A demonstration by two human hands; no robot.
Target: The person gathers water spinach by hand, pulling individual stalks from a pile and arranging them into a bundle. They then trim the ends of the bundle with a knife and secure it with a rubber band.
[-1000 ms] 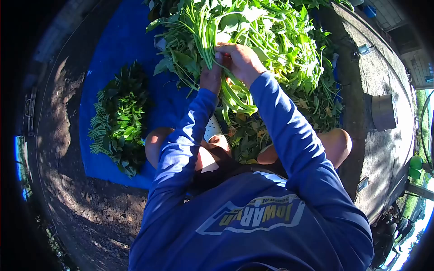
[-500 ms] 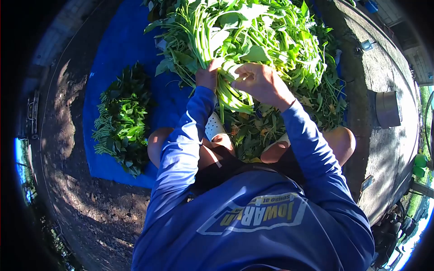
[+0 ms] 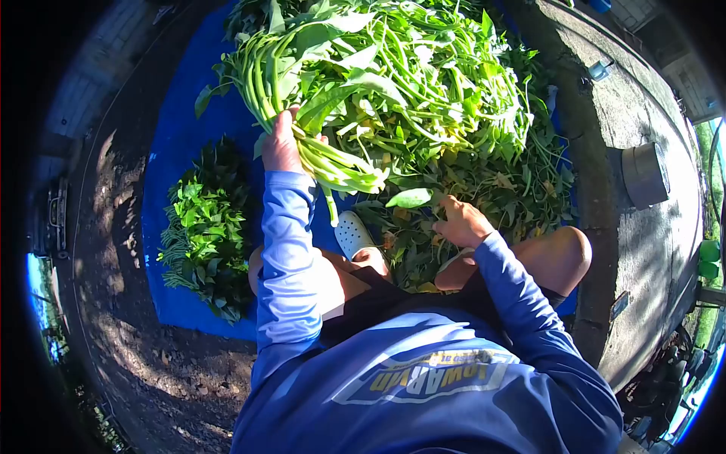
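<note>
My left hand (image 3: 283,147) is wrapped round a bunch of leafy greens (image 3: 261,83), with long pale stems poking out below the fist and leaves fanning out above. Lower and to the right is my right hand (image 3: 463,222), its thumb and index finger apart. A single green leaf (image 3: 411,198) is just off its fingertips; whether it still touches them is hard to tell. Beyond both hands a big heap of the same greens (image 3: 431,83) lies in bright sun. Under the right hand, loose darker leaves (image 3: 491,185) cover the ground.
A blue tarp (image 3: 168,257) lies beneath the greens. On its left part sits a smaller pile of bunched greens (image 3: 204,227). My foot in a white clog (image 3: 352,234) is between the hands and my body. A cylindrical block (image 3: 645,174) stands on the concrete at right.
My left hand has moved left with the bunch. My right hand has left the bunch, moving down and toward my body, and a leaf is now separate at its fingertips.
</note>
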